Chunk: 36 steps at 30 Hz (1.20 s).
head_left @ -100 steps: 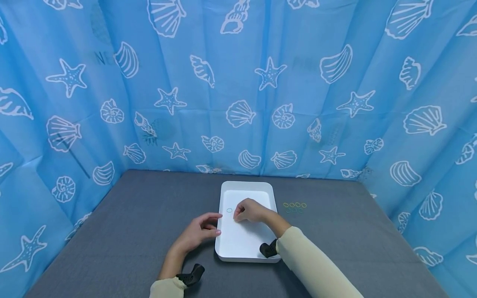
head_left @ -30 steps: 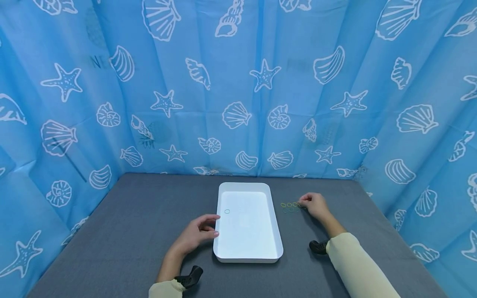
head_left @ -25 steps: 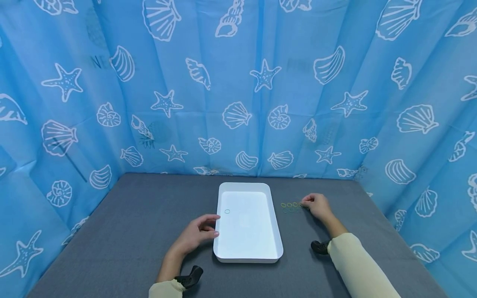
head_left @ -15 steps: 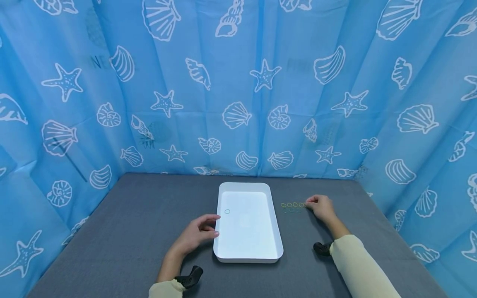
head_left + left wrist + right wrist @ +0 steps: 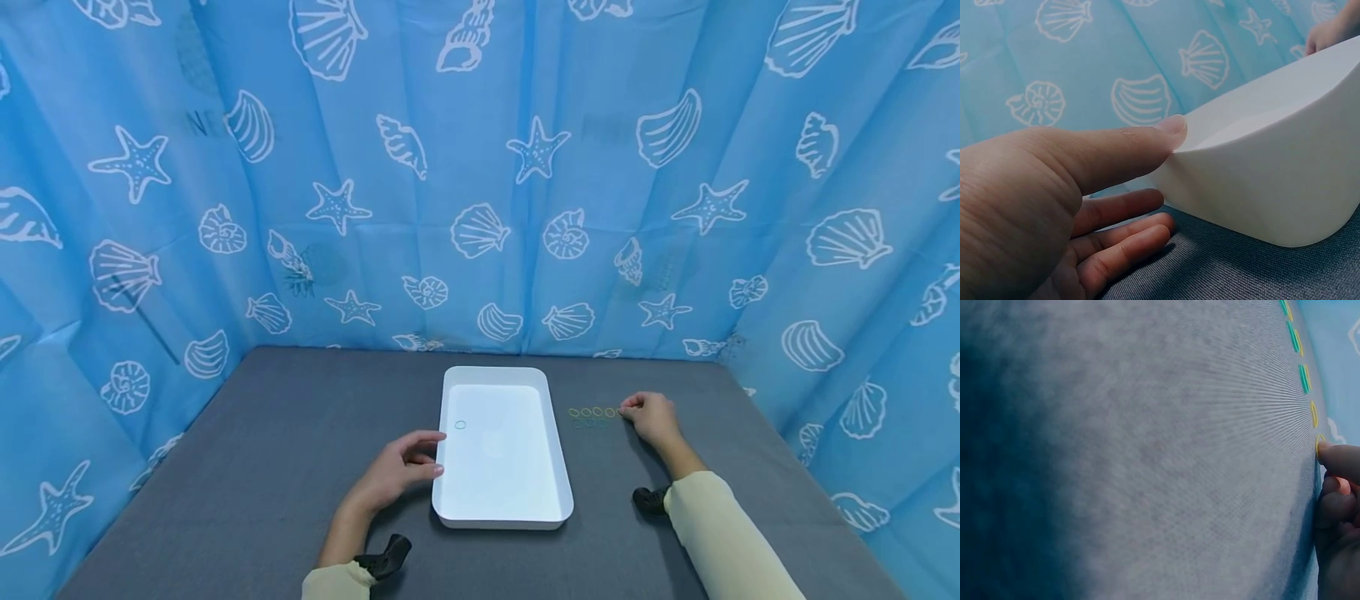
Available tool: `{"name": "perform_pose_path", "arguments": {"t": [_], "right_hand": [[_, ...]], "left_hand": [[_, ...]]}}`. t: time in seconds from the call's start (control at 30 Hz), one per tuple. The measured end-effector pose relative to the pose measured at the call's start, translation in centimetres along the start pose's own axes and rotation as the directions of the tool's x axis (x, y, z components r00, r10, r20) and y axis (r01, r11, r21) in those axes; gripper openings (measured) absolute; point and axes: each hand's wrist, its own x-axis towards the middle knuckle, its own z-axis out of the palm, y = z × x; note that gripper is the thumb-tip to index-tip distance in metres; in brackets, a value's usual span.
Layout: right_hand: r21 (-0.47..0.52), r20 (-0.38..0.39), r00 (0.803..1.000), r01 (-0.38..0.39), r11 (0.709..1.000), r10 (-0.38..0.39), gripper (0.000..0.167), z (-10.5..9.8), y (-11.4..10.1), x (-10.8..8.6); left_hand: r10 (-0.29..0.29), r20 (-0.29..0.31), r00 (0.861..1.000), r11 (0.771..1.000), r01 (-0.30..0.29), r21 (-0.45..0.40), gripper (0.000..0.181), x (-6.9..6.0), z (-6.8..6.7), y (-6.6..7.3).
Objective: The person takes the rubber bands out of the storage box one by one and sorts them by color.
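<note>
A shallow white tray [image 5: 495,522] lies on the grey table, with one thin blue-green ring [image 5: 461,425] inside near its left wall. My left hand [image 5: 397,472] rests at the tray's left side; in the left wrist view its thumb [image 5: 1172,130] touches the rim and the lower fingers hang loosely. Right of the tray, my right hand [image 5: 654,417] pinches a thin yellow ring [image 5: 1319,444], like a small rubber band, at the right end of a row of yellow rings [image 5: 597,412]. Several green rings [image 5: 590,424] lie just below that row.
A blue curtain [image 5: 480,167] with white shells and starfish hangs behind and beside the table [image 5: 337,400]. Black wrist mounts [image 5: 384,557] sit at both sleeve cuffs.
My right hand has left the tray and gone right to the row, which now shows one more yellow ring at its end. Lately it has crept slightly right. The left hand stays at the tray.
</note>
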Motion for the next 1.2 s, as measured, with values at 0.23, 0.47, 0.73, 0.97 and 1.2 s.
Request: {"name": "perform_pose_path", "arguments": {"t": [0.23,0.47,0.73,0.97,1.2], "right_hand": [[0.005,-0.02,1.0,-0.005,1.0,0.005,0.011,0.1,0.1,0.1],[0.02,-0.038,0.999,0.025,0.999,-0.024,0.012,-0.2,0.3,0.0],[0.047,-0.078,0.995,0.073,0.996,-0.069,0.013,0.1,-1.0,-0.5],[0.076,-0.099,0.985,0.149,0.986,-0.141,0.013,0.3,-3.8,-0.2],[0.129,-0.089,0.982,0.176,0.976,-0.166,0.012,0.7,-6.8,-0.1]], "left_hand": [[0.003,0.004,1.0,1.0,-0.003,0.001,0.049,0.1,0.1,-0.1],[0.011,0.007,1.0,1.0,-0.011,-0.007,0.049,0.3,0.1,-0.1],[-0.006,-0.003,1.0,1.0,0.006,0.006,0.048,0.2,0.1,-0.3],[-0.015,-0.01,1.0,1.0,0.015,0.009,0.047,0.1,0.0,-0.1],[-0.015,-0.003,1.0,1.0,0.015,0.001,0.048,0.2,0.0,-0.2]]}}
